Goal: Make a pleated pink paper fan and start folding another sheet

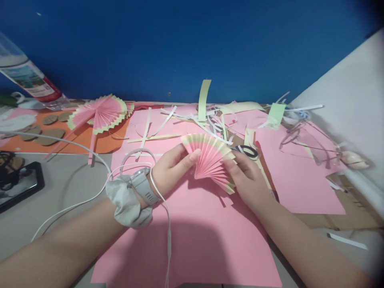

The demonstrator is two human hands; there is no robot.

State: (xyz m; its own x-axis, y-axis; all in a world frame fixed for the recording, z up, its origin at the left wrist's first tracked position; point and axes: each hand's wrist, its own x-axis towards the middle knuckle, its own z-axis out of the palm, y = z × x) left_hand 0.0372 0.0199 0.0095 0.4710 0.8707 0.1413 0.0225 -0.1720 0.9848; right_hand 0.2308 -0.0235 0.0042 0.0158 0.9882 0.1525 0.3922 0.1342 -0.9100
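A pleated pink paper fan (208, 160) with a pale yellow-green border is spread partly open between my hands. My left hand (177, 166) grips its left side, thumb lying on the pleats. On the right edge, my right hand (247, 176) pinches the border, and some of its fingers are hidden behind the paper. Beneath both hands lies a large sheet of pink paper (192, 248). Just beyond my right hand are the black handles of a pair of scissors (247, 151). A white earphone cord (169, 240) hangs past my left wrist.
Finished-looking pink fans (102, 114) with stick handles rest on orange paper (117, 144) at left. Paper strips (216, 124) clutter the back. Eyeglasses (315, 150) lie on pink paper at right. A plastic bottle (33, 76) and a phone (22, 186) are far left. A blue partition (180, 48) stands behind.
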